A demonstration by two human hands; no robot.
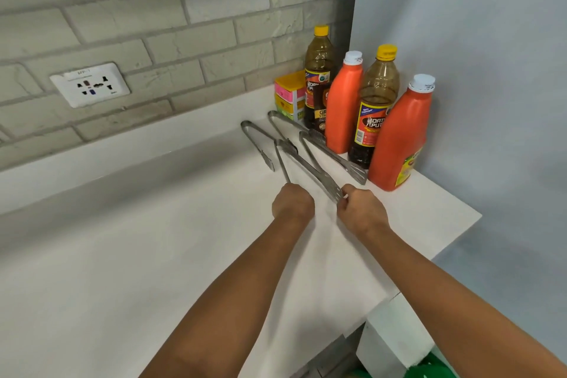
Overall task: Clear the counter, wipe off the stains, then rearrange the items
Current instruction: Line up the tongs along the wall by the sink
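Note:
Several steel tongs lie on the white counter (pixel 153 255) near the right corner. My left hand (pixel 293 201) grips one arm of the nearest tongs (pixel 303 163), and my right hand (pixel 362 210) pinches the slotted tip of its other arm. A short pair of tongs (pixel 257 141) lies to the left, and a longer pair (pixel 331 150) lies beside the bottles. Two orange bottles (pixel 343 104) (pixel 399 138) and two dark sauce bottles with yellow caps (pixel 372 113) (pixel 317 70) stand along the right wall.
A stack of colourful small boxes (pixel 290 95) sits in the back corner behind the bottles. A white wall socket (pixel 90 84) is set in the brick backsplash. The counter ends at the right edge (pixel 454 242), with something green (pixel 429 365) below it.

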